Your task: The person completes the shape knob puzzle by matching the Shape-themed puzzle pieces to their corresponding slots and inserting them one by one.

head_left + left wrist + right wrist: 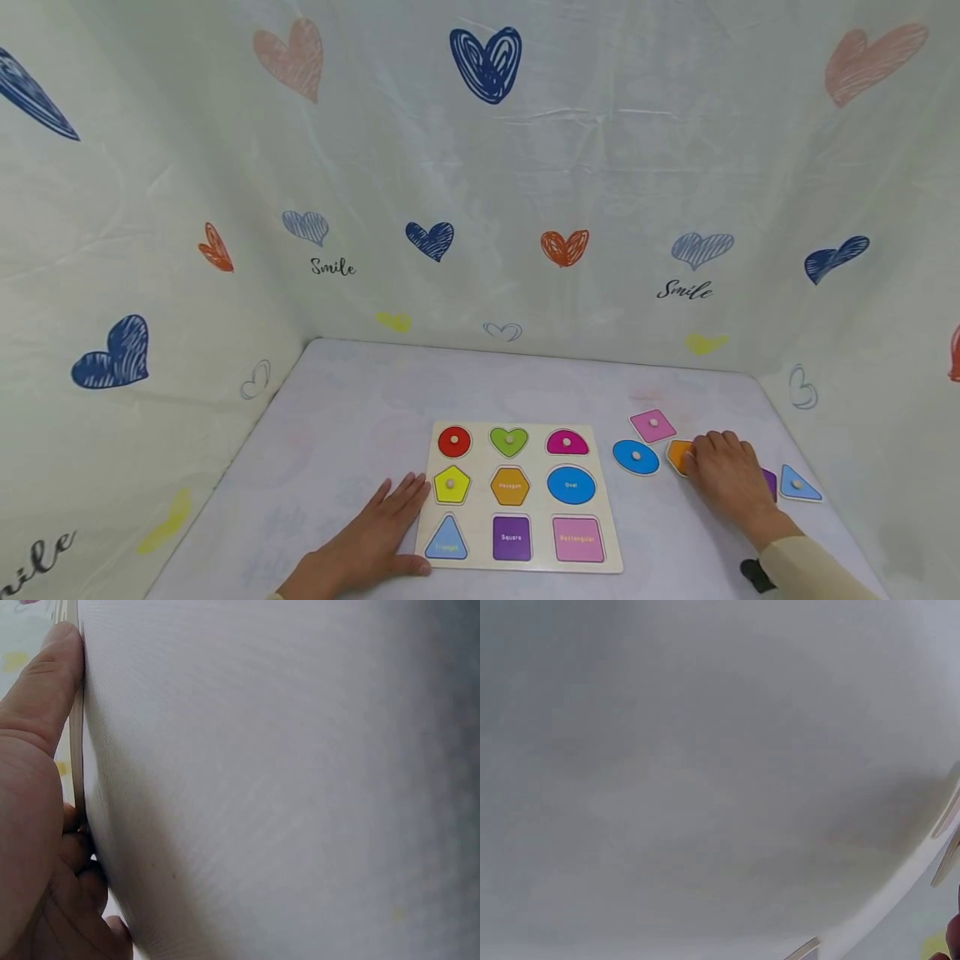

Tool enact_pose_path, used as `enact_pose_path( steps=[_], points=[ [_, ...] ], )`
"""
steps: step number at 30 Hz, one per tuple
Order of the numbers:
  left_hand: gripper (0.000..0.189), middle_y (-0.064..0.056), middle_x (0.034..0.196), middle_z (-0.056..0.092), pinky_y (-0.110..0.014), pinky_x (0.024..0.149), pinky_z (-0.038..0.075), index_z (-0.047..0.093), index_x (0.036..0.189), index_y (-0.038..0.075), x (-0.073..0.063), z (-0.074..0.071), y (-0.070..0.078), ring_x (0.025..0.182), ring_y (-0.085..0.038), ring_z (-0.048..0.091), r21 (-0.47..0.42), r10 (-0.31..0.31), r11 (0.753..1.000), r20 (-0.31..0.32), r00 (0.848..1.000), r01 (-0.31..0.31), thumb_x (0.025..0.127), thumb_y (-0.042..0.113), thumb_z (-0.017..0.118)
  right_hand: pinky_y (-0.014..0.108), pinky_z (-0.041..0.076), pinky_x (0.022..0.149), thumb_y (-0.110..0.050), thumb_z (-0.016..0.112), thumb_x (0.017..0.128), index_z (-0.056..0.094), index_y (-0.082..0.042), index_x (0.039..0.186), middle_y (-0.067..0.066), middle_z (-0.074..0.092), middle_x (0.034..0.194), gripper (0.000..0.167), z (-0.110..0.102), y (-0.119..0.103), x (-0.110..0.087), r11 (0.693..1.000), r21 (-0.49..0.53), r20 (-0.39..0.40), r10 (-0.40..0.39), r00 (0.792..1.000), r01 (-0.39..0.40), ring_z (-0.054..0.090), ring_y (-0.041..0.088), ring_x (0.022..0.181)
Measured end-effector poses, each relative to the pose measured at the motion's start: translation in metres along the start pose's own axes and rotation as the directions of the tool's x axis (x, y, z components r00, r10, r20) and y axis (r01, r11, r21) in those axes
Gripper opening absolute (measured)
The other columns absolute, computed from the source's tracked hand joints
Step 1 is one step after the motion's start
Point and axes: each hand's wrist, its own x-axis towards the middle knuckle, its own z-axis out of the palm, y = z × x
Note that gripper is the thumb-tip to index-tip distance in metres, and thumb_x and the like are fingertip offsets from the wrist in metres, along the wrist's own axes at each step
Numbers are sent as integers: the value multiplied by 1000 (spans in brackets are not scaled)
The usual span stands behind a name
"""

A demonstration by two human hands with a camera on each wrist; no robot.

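Note:
A shape puzzle board [540, 533] lies on the table, with my left hand [378, 533] laid along its left edge, fingers extended; the left wrist view shows the thumb [45, 682] against that edge. Knobbed red circle, green heart, magenta semicircle and yellow pentagon pieces sit in the board. Printed labels show in the hexagon, oval, triangle, square and rectangle spaces. To the right of the board, my right hand [727, 475] pinches an orange hexagon piece [678, 457], its knob hidden by the fingers. In the right wrist view only bits of fingers [954, 937] show.
Close by the right hand lie a blue oval piece [626, 463] and a pink rectangle piece [643, 427]. Beyond it are a partly hidden purple piece [770, 483] and a light blue triangle piece [798, 487]. A heart-printed curtain [600, 167] surrounds the table [337, 417].

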Motion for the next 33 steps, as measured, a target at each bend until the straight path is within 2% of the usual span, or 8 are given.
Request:
enact_pose_path(
  steps=[8,18,25,33],
  points=[
    [119,-2,175,27,-58,133,7,27,168,16,0,1,1,164,-28,17,-7,-5,1000,1,1000,5,77,73,78,54,52,84,-18,82,89,64,4,101,15,62,92,31,-5,-18,9,999,3,-41,-33,999,33,55,37,94],
    [118,-2,175,28,-59,133,8,28,168,15,-2,-1,2,164,-28,17,-6,0,1000,1,1000,0,78,72,78,44,46,73,-18,82,87,64,1,92,10,58,83,27,-9,-41,21,995,-3,-124,-95,988,95,51,31,85],
    [117,-3,175,29,-59,132,9,28,168,14,-1,-1,1,164,-29,19,8,15,1000,-5,1000,-15,79,71,78,46,50,79,-21,85,87,65,2,96,11,62,88,32,-10,-66,28,995,-21,-98,-103,990,101,52,31,88],
    [118,-1,175,28,-60,132,8,28,168,17,-1,0,1,164,-29,18,6,10,1000,-10,1000,-10,78,72,78,50,58,89,-23,90,84,67,0,100,13,67,95,36,-17,-101,34,989,-16,-112,-149,982,149,59,32,98]
  ],
)
